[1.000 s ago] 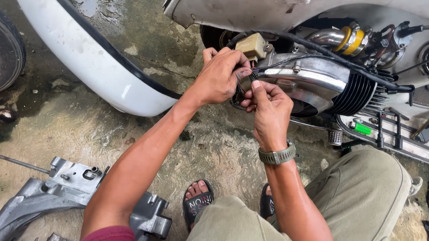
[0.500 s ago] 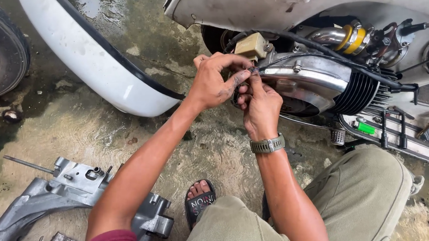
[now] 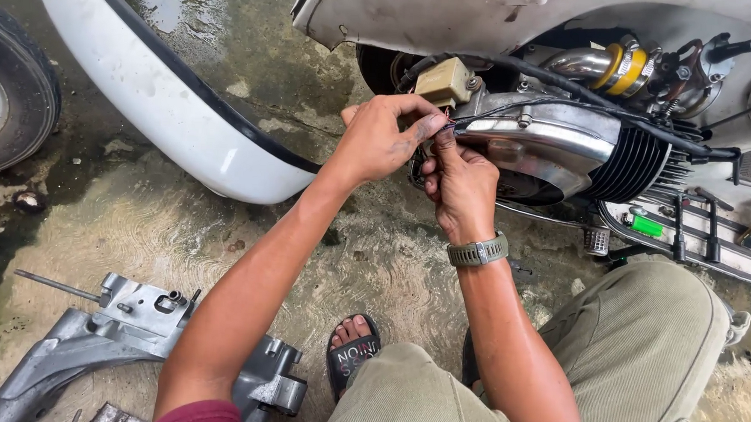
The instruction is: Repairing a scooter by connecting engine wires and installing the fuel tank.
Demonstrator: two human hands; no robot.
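Both hands have stayed at the engine cover (image 3: 540, 147): left hand (image 3: 382, 140) and right hand (image 3: 460, 183) pinch thin wires (image 3: 450, 121), fingertips closer than before.

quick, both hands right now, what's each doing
left hand: fingers pinched shut on thin wires by the engine cover
right hand: pinched on the same wires

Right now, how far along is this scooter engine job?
Done: the white side panel is off and lies on the floor, the engine bare. In hand: left hand and right hand pinch thin wires at its shroud. Left: the grey casting lies loose.
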